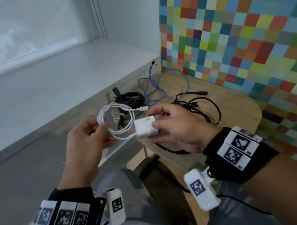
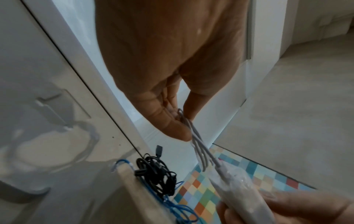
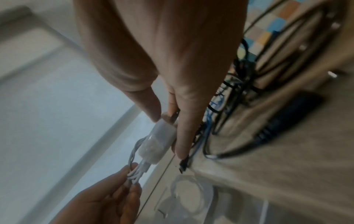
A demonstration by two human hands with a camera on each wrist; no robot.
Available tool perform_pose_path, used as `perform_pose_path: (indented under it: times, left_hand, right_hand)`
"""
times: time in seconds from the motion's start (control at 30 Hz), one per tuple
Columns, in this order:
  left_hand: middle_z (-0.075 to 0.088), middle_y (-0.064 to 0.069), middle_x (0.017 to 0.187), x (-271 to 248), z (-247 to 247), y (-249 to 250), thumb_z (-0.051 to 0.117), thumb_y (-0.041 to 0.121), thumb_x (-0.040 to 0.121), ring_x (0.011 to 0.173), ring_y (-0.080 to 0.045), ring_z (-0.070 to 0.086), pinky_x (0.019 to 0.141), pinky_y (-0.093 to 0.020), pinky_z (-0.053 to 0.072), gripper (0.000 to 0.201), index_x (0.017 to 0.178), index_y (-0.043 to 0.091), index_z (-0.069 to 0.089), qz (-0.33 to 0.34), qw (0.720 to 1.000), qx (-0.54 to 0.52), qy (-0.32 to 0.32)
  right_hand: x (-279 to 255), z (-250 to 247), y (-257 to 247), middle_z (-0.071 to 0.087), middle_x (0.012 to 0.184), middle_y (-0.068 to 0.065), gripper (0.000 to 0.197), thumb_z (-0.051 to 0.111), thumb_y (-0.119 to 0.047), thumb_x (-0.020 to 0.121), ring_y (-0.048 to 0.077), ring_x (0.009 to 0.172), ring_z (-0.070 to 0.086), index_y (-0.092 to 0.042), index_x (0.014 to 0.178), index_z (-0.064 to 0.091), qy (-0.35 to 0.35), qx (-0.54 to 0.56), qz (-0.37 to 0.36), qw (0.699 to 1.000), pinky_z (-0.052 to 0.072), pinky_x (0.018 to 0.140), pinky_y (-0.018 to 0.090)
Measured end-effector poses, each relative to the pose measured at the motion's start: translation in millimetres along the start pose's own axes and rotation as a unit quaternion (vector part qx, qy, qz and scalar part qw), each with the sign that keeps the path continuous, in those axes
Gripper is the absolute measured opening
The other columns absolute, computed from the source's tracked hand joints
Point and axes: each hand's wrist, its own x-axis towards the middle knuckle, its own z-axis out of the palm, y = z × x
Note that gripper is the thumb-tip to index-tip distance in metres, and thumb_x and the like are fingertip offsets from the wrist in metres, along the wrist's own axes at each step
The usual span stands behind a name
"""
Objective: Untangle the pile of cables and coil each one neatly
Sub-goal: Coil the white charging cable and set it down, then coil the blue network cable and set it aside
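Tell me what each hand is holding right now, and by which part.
Left hand pinches the white cable by its coiled loops; right hand grips the cable's white adapter block.

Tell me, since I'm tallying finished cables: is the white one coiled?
Coiled: the white cable hangs in round loops pinched by the left hand; the right hand holds its adapter.

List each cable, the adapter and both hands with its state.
white cable: coiled, held up
white adapter: gripped, off the table
black bundle: coiled on table
blue cable: loose loops
black cable: loose, uncoiled
left hand: pinching the coil
right hand: holding adapter
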Motion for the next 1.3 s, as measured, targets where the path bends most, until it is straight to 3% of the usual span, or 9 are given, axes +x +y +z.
perform_pose_path:
  times: [0.1, 0.27, 0.53, 0.73, 0.8, 0.87, 1.07, 1.2, 1.3]
  left_hand:
    - [0.071, -0.017, 0.082, 0.7, -3.4, -10.3, 0.063, 0.006, 0.099, 0.065, -0.022, 0.068, 0.064, -0.033, 0.06, 0.01, 0.107, 0.003, 0.069, -0.024, 0.999, 0.018, -0.016]
    - [0.073, -0.021, 0.085, 0.8, 12.9, -11.7, 0.063, 0.006, 0.1, 0.065, -0.023, 0.069, 0.063, -0.031, 0.06, 0.013, 0.11, 0.007, 0.071, -0.035, 0.997, 0.029, -0.062]
    - [0.072, 0.001, 0.064, 16.6, 61.4, -17.3, 0.067, 0.008, 0.096, 0.06, -0.021, 0.072, 0.061, -0.034, 0.06, 0.03, 0.122, 0.022, 0.066, 0.007, 0.982, 0.134, -0.131]
    - [0.078, 0.007, 0.085, 29.2, 71.5, -22.1, 0.07, 0.03, 0.093, 0.072, -0.007, 0.073, 0.083, -0.036, 0.062, 0.04, 0.133, 0.037, 0.065, 0.036, 0.944, 0.291, -0.15]
    - [0.076, 0.011, 0.09, 30.7, 70.3, -15.6, 0.07, 0.038, 0.092, 0.085, -0.007, 0.071, 0.088, -0.03, 0.058, 0.039, 0.131, 0.039, 0.065, 0.058, 0.919, 0.359, -0.152]
    - [0.071, 0.014, 0.089, 30.4, 69.1, -5.0, 0.07, 0.042, 0.093, 0.088, -0.008, 0.065, 0.087, -0.025, 0.052, 0.038, 0.13, 0.038, 0.067, 0.08, 0.898, 0.405, -0.148]
    - [0.056, 0.021, 0.078, 45.1, 84.7, 35.4, 0.066, 0.034, 0.094, 0.079, -0.011, 0.058, 0.074, -0.024, 0.04, 0.018, 0.109, 0.029, 0.073, 0.129, 0.866, 0.467, -0.126]
    - [0.066, 0.009, 0.098, 69.8, 117.7, 55.7, 0.069, 0.034, 0.091, 0.095, -0.016, 0.062, 0.083, -0.027, 0.046, 0.019, 0.109, 0.028, 0.072, 0.167, 0.845, 0.485, -0.147]
    - [0.065, 0.004, 0.11, 91.6, 152.8, 60.0, 0.071, 0.038, 0.09, 0.104, -0.021, 0.06, 0.086, -0.028, 0.044, 0.033, 0.12, 0.023, 0.07, 0.193, 0.789, 0.547, -0.203]
  right_hand:
    - [3.5, 0.5, 14.2, 0.057, 0.135, 0.027, 0.029, 0.053, 0.006, 0.101, 0.039, 0.116, 0.066, -0.005, 0.128, 0.055, 0.0, 0.003, 0.035, 0.999, 0.065, 0.073, 0.035]
    - [4.0, -17.6, 16.3, 0.072, 0.11, 0.018, 0.022, 0.065, -0.01, 0.097, 0.032, 0.1, 0.071, -0.032, 0.103, 0.066, 0.059, -0.204, -0.047, 0.976, 0.056, 0.094, 0.058]
    - [-6.2, -58.4, 8.9, 0.073, 0.104, -0.001, 0.028, 0.07, -0.01, 0.093, 0.016, 0.099, 0.07, -0.03, 0.111, 0.062, 0.135, -0.31, -0.083, 0.937, 0.057, 0.086, 0.035]
    - [-18.2, -67.3, 5.4, 0.064, 0.126, -0.003, 0.037, 0.073, -0.024, 0.086, 0.015, 0.116, 0.064, -0.035, 0.12, 0.064, 0.127, -0.254, -0.071, 0.956, 0.057, 0.098, 0.047]
    - [-26.2, -66.9, 3.3, 0.06, 0.133, -0.005, 0.038, 0.072, -0.023, 0.092, 0.009, 0.118, 0.061, -0.032, 0.127, 0.062, 0.124, -0.27, -0.074, 0.952, 0.055, 0.1, 0.041]
    - [-34.0, -70.6, 3.8, 0.057, 0.136, -0.007, 0.04, 0.07, -0.022, 0.095, 0.003, 0.117, 0.058, -0.032, 0.132, 0.06, 0.125, -0.28, -0.087, 0.948, 0.054, 0.1, 0.034]
    - [-53.9, -80.1, 5.8, 0.056, 0.137, -0.024, 0.036, 0.072, -0.036, 0.092, 0.002, 0.135, 0.048, -0.05, 0.124, 0.061, 0.137, -0.252, -0.107, 0.952, 0.051, 0.106, 0.05]
    - [-61.9, -83.2, 3.0, 0.057, 0.133, -0.028, 0.035, 0.071, -0.033, 0.094, -0.002, 0.13, 0.05, -0.046, 0.125, 0.062, 0.139, -0.242, -0.119, 0.953, 0.05, 0.107, 0.048]
    - [-65.2, -86.6, 0.1, 0.058, 0.131, -0.028, 0.035, 0.071, -0.03, 0.095, -0.005, 0.129, 0.05, -0.042, 0.126, 0.062, 0.136, -0.226, -0.124, 0.957, 0.05, 0.108, 0.047]
